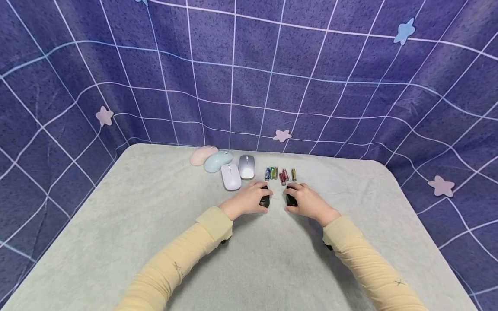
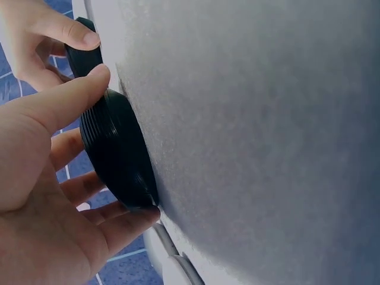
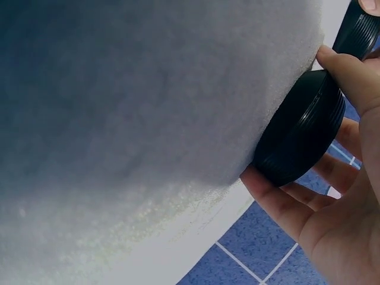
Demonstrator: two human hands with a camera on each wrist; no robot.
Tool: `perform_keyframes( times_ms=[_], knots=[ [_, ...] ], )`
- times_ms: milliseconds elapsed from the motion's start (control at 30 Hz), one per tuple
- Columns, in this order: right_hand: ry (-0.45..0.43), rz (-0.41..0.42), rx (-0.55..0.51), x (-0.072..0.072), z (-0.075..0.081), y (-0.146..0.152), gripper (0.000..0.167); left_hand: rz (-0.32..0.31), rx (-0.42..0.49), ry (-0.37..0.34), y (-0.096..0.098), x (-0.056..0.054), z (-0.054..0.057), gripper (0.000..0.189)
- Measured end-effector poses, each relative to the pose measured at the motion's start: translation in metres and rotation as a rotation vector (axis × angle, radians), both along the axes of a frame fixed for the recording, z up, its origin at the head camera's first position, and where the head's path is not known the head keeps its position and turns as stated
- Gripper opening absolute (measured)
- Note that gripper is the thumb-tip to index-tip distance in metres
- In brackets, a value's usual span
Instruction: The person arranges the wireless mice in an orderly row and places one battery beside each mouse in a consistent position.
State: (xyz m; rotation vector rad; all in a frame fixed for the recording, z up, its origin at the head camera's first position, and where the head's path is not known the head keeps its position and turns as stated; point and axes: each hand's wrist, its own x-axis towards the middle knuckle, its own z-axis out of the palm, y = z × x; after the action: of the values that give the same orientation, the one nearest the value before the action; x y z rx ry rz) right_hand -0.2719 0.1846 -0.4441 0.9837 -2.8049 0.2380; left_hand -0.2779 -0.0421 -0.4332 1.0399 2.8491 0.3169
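Note:
My left hand [image 1: 253,198] grips a black computer mouse [image 2: 119,148] with ribbed sides, thumb on one side and fingers on the other. A second black mouse [image 3: 303,127], also ribbed, is held the same way by my right hand [image 1: 307,202]. Both mice sit at the tabletop, a short gap apart, and the hands cover much of them in the head view. Just beyond lie several small batteries: a blue one [image 1: 267,174], a green one [image 1: 272,173], red ones [image 1: 285,174] and a gold one [image 1: 293,174].
Left of the batteries are a grey mouse [image 1: 247,167], a white mouse [image 1: 231,177], a light blue mouse [image 1: 218,161] and a pink mouse [image 1: 203,155], close together. A pale cloth covers the table [image 1: 128,207]. Behind it hangs a blue gridded curtain [image 1: 249,99].

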Motion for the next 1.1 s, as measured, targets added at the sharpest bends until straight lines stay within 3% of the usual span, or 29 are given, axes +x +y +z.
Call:
perform_keyframes(
  times_ms=[267,533,833,1100],
  knots=[
    [-0.003,0.001,0.005,0.000,0.002,0.000,0.049,-0.010,0.004,-0.015,-0.003,0.001,0.002,0.064],
    [0.003,0.005,0.008,-0.001,0.000,0.000,0.050,0.008,0.036,-0.010,-0.011,0.005,0.013,0.069],
    [0.002,0.002,-0.011,-0.001,0.000,-0.001,0.049,0.063,0.062,0.041,-0.028,0.000,0.026,0.068],
    [0.001,0.000,-0.008,0.000,0.000,0.000,0.049,0.096,0.033,0.091,-0.046,-0.002,0.028,0.064]
  ],
)
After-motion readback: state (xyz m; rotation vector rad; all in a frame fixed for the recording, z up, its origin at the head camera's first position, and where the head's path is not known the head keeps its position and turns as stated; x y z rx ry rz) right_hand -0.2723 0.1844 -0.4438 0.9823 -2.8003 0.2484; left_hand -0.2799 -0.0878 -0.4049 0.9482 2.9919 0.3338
